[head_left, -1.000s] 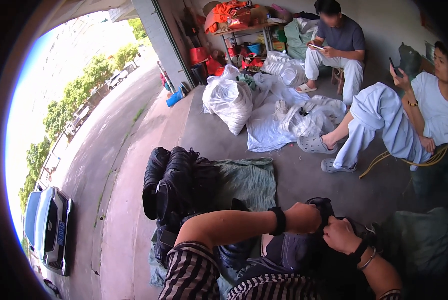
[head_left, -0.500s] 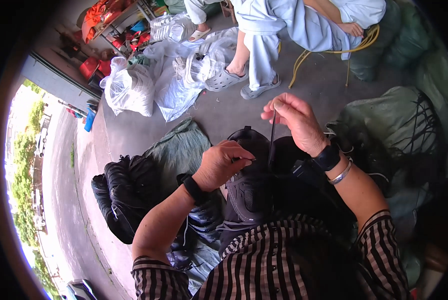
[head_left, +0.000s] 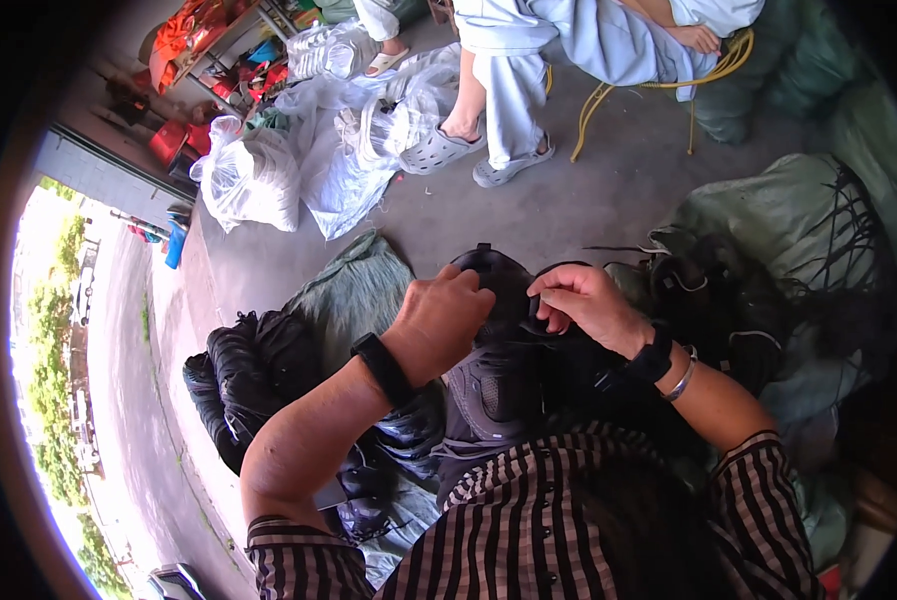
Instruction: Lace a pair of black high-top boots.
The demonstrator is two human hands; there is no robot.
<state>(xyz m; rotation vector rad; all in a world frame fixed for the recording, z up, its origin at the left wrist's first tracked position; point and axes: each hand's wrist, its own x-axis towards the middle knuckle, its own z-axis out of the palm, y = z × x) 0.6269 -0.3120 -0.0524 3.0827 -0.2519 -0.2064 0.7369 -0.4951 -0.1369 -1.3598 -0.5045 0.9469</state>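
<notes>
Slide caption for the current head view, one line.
Left hand and right hand at a dark shoe, green sheeting to their left.

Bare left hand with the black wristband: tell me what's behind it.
Behind the left hand, a dark grey mesh shoe shows at right, a green woven sheet at left. Anything within its grasp is covered.

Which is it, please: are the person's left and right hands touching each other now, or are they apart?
Apart. The head view shows it: part of the dark shoe is visible between the left hand and the right hand.
</notes>
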